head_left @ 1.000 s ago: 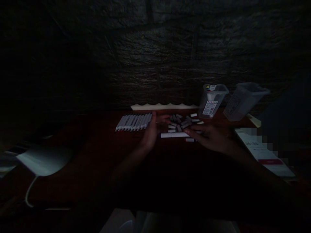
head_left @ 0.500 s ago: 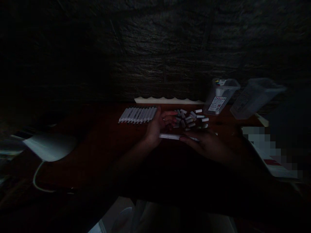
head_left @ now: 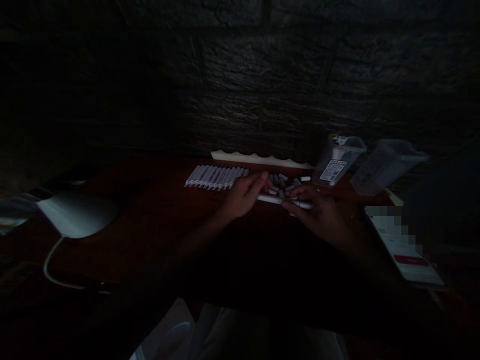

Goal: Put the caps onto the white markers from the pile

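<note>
A white marker [head_left: 270,199] lies level between my two hands. My right hand [head_left: 317,207] is closed around its right end, thumb and fingers pinching it. At the marker's left end, my left hand [head_left: 243,196] has its fingers curled, and seems closed on that end, though the contact is partly hidden. Beyond my left hand, a row of white markers [head_left: 215,177] lies side by side, dark tips showing at the near ends. Behind the held marker is a loose pile of caps [head_left: 279,181], partly covered by my hands.
Two clear plastic containers stand at the back right, a labelled container [head_left: 339,157] and a tilted-looking container [head_left: 386,167]. A white strip with a wavy edge [head_left: 262,159] lies along the wall. On the right is a lit tablet [head_left: 403,250]; a pale lamp-like object [head_left: 77,215] with a cable sits left.
My left hand's fingers have drawn in from a more open, palm-up pose. Both hands and the marker have moved slightly up in view, and the camera has tilted.
</note>
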`<action>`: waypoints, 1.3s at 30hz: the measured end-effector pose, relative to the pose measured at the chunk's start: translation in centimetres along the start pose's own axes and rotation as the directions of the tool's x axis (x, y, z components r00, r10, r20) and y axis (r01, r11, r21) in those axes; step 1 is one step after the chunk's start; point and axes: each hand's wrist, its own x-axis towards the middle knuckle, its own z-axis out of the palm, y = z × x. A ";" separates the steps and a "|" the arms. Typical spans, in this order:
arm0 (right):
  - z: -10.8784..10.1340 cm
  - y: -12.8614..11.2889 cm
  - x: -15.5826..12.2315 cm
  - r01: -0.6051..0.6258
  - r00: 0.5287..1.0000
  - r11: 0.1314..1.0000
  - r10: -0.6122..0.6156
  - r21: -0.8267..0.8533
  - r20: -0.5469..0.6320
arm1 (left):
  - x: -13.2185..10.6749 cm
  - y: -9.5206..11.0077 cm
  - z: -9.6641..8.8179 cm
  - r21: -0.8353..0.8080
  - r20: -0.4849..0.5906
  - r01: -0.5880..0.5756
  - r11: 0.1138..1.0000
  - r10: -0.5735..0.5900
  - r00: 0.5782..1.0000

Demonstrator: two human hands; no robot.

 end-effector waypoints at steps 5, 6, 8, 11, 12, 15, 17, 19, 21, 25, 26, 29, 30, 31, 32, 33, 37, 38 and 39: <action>-0.9 0.1 0.4 -0.126 0.989 0.987 0.132 0.100 -0.066 | -0.8 -0.3 0.5 0.198 0.074 -0.113 0.974 0.101 0.992; -1.0 0.2 0.4 -0.158 0.985 0.981 0.165 0.111 -0.055 | -0.8 -0.4 0.6 0.213 0.057 -0.126 0.969 0.116 0.992; -1.1 0.5 0.5 -0.252 0.966 0.959 0.258 0.129 -0.033 | -0.6 -0.6 0.5 0.243 0.021 -0.137 0.960 0.136 0.990; -1.1 0.9 0.6 -0.393 0.916 0.910 0.400 0.134 -0.023 | -0.5 -0.6 0.2 0.284 -0.012 -0.138 0.949 0.147 0.989; -1.1 1.0 0.6 -0.415 0.907 0.900 0.421 0.135 -0.020 | -0.5 -0.5 0.2 0.286 -0.004 -0.139 0.948 0.146 0.989; -1.2 1.1 0.6 -0.402 0.912 0.900 0.410 0.167 -0.013 | -0.8 -0.1 0.3 0.244 0.102 -0.169 0.955 0.148 0.984; -1.2 1.1 0.6 -0.384 0.918 0.901 0.395 0.201 -0.016 | -1.0 0.2 0.4 0.220 0.192 -0.195 0.956 0.154 0.969; -1.2 1.1 0.6 -0.386 0.917 0.897 0.398 0.217 -0.013 | -1.1 0.2 0.5 0.225 0.233 -0.216 0.950 0.163 0.959; -1.2 1.2 0.7 -0.384 0.918 0.896 0.396 0.222 -0.013 | -1.2 0.1 0.6 0.240 0.248 -0.230 0.943 0.169 0.954; -1.5 1.4 0.7 -0.369 0.923 0.896 0.384 0.246 -0.013 | -1.1 -0.3 0.5 0.240 0.251 -0.253 0.937 0.192 0.949; -1.6 1.5 0.8 -0.370 0.923 0.889 0.385 0.271 -0.001 | -1.0 -0.4 0.5 0.239 0.240 -0.258 0.936 0.201 0.950; -1.9 1.6 0.8 -0.369 0.925 0.847 0.373 0.383 0.066 | -1.0 -0.5 0.5 0.246 0.198 -0.266 0.932 0.220 0.955; -2.0 1.6 0.8 -0.372 0.925 0.829 0.367 0.418 0.095 | -1.0 -0.5 0.5 0.249 0.189 -0.267 0.931 0.224 0.956; -2.1 1.6 0.8 -0.377 0.924 0.812 0.362 0.445 0.123 | -1.0 -0.5 0.5 0.250 0.185 -0.268 0.930 0.226 0.956; -2.2 1.6 0.8 -0.381 0.923 0.802 0.357 0.460 0.142 | -1.0 -0.6 0.5 0.249 0.184 -0.271 0.930 0.229 0.956; -2.2 1.6 0.7 -0.380 0.924 0.799 0.352 0.467 0.151 | -1.0 -0.6 0.5 0.249 0.188 -0.274 0.929 0.231 0.954; -2.2 1.4 0.7 -0.323 0.946 0.830 0.301 0.455 0.121 | -1.0 -0.8 0.6 0.245 0.194 -0.301 0.921 0.258 0.947; -2.2 1.4 0.7 -0.310 0.950 0.834 0.289 0.456 0.117 | -0.9 -0.8 0.6 0.244 0.183 -0.311 0.918 0.272 0.945; -2.1 1.3 0.7 -0.302 0.953 0.836 0.281 0.459 0.114 | -0.9 -0.8 0.6 0.244 0.167 -0.322 0.915 0.288 0.943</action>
